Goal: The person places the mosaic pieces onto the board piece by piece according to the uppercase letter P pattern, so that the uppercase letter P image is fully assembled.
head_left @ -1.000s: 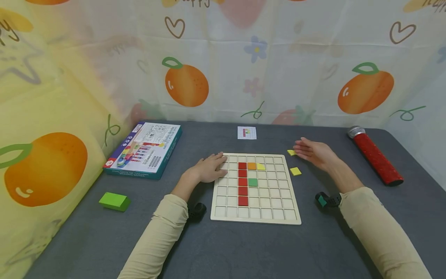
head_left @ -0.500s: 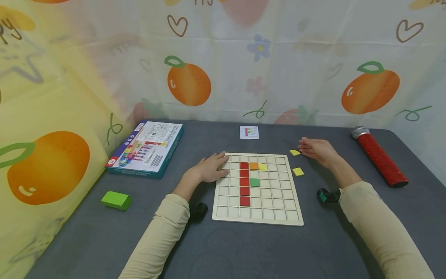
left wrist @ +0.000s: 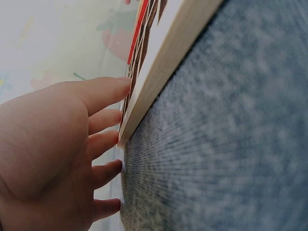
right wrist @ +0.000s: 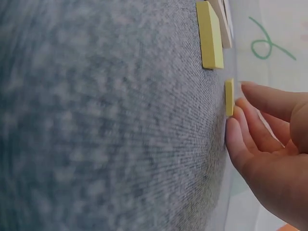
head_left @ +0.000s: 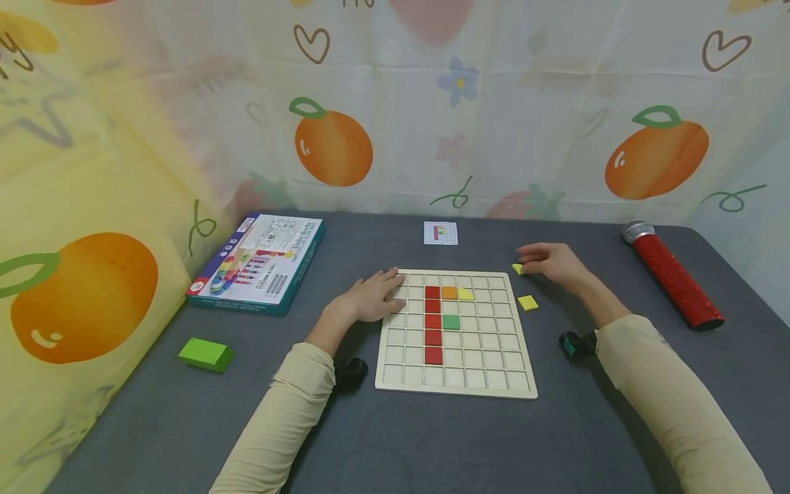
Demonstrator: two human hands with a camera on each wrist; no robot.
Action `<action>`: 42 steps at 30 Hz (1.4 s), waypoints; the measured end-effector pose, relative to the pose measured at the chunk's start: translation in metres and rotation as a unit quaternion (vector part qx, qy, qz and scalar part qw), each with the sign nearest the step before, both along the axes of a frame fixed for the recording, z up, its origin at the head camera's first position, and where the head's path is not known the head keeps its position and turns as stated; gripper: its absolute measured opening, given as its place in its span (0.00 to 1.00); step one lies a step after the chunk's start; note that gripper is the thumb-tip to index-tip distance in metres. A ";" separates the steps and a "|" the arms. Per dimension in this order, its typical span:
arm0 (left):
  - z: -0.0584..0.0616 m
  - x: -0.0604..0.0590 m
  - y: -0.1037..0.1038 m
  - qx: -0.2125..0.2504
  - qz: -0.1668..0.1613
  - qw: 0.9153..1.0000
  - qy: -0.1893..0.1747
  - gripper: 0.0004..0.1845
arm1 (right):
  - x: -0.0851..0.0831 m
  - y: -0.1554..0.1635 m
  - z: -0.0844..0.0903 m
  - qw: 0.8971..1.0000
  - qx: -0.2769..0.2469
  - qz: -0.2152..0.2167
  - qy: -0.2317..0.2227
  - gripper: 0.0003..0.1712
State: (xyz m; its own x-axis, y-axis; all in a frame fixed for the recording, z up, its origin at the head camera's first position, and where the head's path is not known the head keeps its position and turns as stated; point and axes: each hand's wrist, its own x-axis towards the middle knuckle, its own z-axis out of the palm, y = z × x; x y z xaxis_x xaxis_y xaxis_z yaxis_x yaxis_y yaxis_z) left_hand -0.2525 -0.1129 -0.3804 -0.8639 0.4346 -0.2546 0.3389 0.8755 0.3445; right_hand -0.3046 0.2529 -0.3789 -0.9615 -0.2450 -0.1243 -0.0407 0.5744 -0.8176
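Note:
My left hand (head_left: 372,297) rests with spread fingers on the far left corner of a light wooden grid board (head_left: 457,384). In the left wrist view its thumb lies at the board's edge, and the lower fingers reach past the corner. Set in the board are a column of red tiles (head_left: 433,337), an orange tile (head_left: 448,293), a yellow tile (head_left: 465,294) and a green tile (head_left: 452,322). My right hand (head_left: 555,265) is over a loose yellow tile (right wrist: 229,97), fingertips beside it and thumb just above. A second loose yellow tile (head_left: 527,303) lies nearer, by the board's right edge.
A small card (head_left: 441,233) with a coloured grid pattern lies behind the board. At the left are a flat game box (head_left: 259,264) and a green block (head_left: 206,355). A red microphone (head_left: 675,281) lies at the right, and a printed curtain (head_left: 395,137) hangs behind the table.
My right hand first draws back a little from the far yellow tile, then moves left over it, fingers now bent down. My left hand stays on the board; the head view shifts slightly.

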 end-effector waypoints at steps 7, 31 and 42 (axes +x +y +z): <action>-0.001 0.000 0.000 -0.002 -0.001 1.000 0.002 0.35 | 0.000 -0.010 0.001 0.998 0.051 0.006 0.036 0.25; 0.001 0.001 0.001 -0.002 -0.001 1.000 0.002 0.35 | 0.000 -0.009 0.004 0.995 0.093 0.004 0.039 0.24; 0.001 0.001 0.000 0.000 0.001 1.000 0.000 0.34 | 0.002 -0.007 0.005 0.995 0.089 0.003 0.047 0.23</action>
State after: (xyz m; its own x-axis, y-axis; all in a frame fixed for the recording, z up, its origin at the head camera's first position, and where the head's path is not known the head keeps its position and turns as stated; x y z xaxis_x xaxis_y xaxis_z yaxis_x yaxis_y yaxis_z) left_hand -0.2517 -0.1124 -0.3793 -0.8646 0.4328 -0.2553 0.3370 0.8763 0.3444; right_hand -0.3024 0.2463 -0.3743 -0.9697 -0.2322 -0.0759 -0.1154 0.7093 -0.6954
